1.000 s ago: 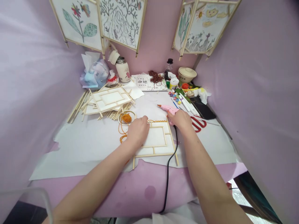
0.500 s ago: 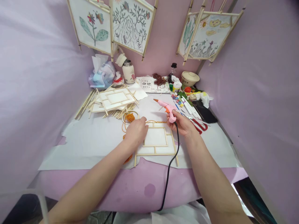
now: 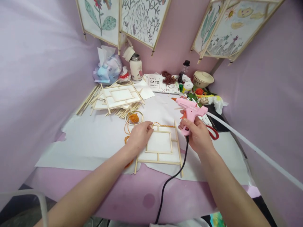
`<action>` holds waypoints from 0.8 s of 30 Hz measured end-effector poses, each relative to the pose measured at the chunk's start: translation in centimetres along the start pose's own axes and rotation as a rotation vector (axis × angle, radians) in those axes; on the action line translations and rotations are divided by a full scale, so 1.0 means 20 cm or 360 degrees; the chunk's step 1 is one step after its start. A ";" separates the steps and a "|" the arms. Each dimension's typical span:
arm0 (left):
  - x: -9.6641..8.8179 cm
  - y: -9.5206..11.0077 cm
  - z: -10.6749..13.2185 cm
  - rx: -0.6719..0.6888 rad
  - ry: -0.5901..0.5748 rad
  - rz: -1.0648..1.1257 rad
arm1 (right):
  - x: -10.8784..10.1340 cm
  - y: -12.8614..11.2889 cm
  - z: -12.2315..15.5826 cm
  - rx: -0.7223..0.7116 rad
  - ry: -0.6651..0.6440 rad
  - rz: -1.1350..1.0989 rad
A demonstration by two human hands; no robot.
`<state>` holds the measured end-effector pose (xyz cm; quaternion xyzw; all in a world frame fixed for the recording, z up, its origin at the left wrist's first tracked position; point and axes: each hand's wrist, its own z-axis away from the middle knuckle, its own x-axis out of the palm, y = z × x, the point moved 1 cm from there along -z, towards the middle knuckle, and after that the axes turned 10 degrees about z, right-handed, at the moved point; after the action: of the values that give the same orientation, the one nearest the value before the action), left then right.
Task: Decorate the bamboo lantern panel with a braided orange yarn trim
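Note:
A pink hot glue gun [image 3: 192, 110] is gripped by its handle in my right hand [image 3: 199, 134], nozzle to the upper left. A long white glue stick [image 3: 253, 143] juts from its back, and a black cord [image 3: 163, 189] hangs from the handle. My left hand [image 3: 139, 137], fingertips pinched, holds orange yarn [image 3: 156, 123] at the top left of a wooden stick frame [image 3: 158, 162] backed with white. The yarn runs along the frame's top bar to its right corner. It leads back to an orange yarn ball [image 3: 133, 118] inside a roll of tape [image 3: 141, 114].
Stacked stick frames [image 3: 121, 94] and loose sticks [image 3: 88, 99] lie at the back left. Behind are a bottle [image 3: 136, 69], tissues [image 3: 109, 67], a booklet [image 3: 153, 82] and a lidded bowl [image 3: 203, 79]. Red-handled scissors [image 3: 214, 132] lie right. Painted lanterns [image 3: 236, 31] hang above.
My right hand has moved right with the glue gun, away from the frame's top corner. The long glue stick now shows. The camera view has shifted; my left hand stays at the yarn.

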<state>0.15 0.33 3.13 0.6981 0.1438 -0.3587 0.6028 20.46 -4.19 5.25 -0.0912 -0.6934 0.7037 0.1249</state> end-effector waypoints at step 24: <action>0.13 -0.04 0.05 0.0880 -0.0093 -0.0532 | -0.10 0.08 0.09 0.0083 -0.0146 0.1498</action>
<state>1.27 -1.05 0.77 0.7915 0.1363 -0.4980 0.3270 21.66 -6.56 3.60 -0.3612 -0.5635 0.7044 -0.2362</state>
